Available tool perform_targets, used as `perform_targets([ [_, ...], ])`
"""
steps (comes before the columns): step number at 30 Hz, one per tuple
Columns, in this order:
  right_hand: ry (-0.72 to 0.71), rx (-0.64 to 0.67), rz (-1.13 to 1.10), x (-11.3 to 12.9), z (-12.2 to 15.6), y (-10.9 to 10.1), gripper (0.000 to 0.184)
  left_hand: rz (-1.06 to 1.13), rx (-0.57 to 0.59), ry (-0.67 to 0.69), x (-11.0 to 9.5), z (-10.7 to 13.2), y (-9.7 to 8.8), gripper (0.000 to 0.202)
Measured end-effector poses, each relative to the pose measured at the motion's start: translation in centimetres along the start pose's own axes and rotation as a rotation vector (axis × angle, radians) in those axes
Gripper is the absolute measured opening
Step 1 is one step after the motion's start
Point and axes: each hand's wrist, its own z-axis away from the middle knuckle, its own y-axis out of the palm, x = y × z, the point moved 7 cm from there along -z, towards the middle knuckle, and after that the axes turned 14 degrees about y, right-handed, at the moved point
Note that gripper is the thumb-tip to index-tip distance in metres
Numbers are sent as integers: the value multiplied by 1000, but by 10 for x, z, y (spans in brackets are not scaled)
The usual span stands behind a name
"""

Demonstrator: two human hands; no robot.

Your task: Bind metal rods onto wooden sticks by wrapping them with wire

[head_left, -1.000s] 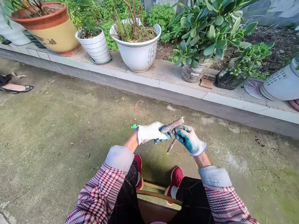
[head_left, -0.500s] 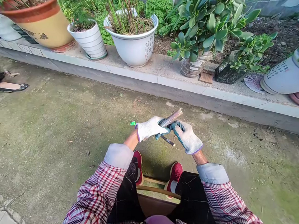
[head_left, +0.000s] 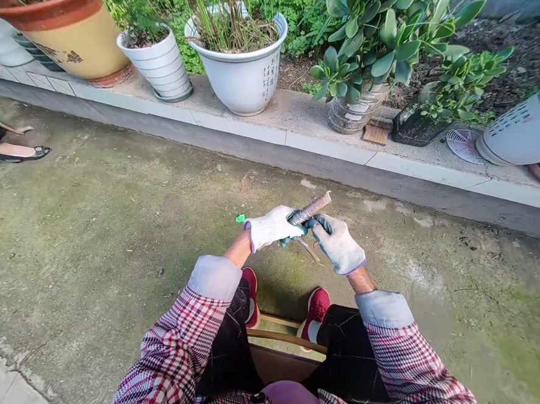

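My left hand (head_left: 272, 226), in a white work glove with a blue palm, is closed round a short brown stick (head_left: 312, 207) that points up and to the right. My right hand (head_left: 338, 244), gloved the same way, is curled just right of it, fingers touching the stick's lower part. A thin strip or small tool (head_left: 309, 251) hangs below the hands; I cannot make out which. Both hands are held over the concrete ground in front of my knees and red shoes (head_left: 314, 311).
A raised kerb (head_left: 328, 151) crosses the back with several potted plants: a yellow pot (head_left: 68, 28), a ribbed white pot (head_left: 162, 67), a large white pot (head_left: 245, 72) and a leafy succulent (head_left: 376, 38). Another person's foot in a black shoe (head_left: 14, 151) lies at the left. A wooden stool (head_left: 283, 349) is under me.
The thin piece under the hands has swung from hanging down to lying slanted right. My right hand has turned slightly; the left still grips the stick. The camera tilted a little.
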Motion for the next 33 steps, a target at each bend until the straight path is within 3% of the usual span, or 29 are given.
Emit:
perform_targets([
  [10, 20, -49, -24, -3, -1, 3, 22, -29, -8, 2, 6, -1, 4, 5],
  [13, 141, -35, -218, -15, -3, 9, 21, -40, -8, -2, 5, -1, 4, 6],
  [16, 297, 76, -496, -28, -5, 19, 20, -55, -20, 7, 6, -1, 1, 9],
  [19, 311, 202, -658, -27, -5, 24, 28, -32, -70, 7, 9, -2, -6, 15],
  [21, 295, 209, -685, -25, -5, 20, 34, 7, -116, -18, 12, -2, -11, 17],
  [28, 290, 69, -483, -20, 0, 15, 32, 102, -260, -57, 16, -3, -24, 26],
  [33, 138, 138, -165, -3, 17, 16, 31, -160, -243, -181, 26, 0, -33, 20],
])
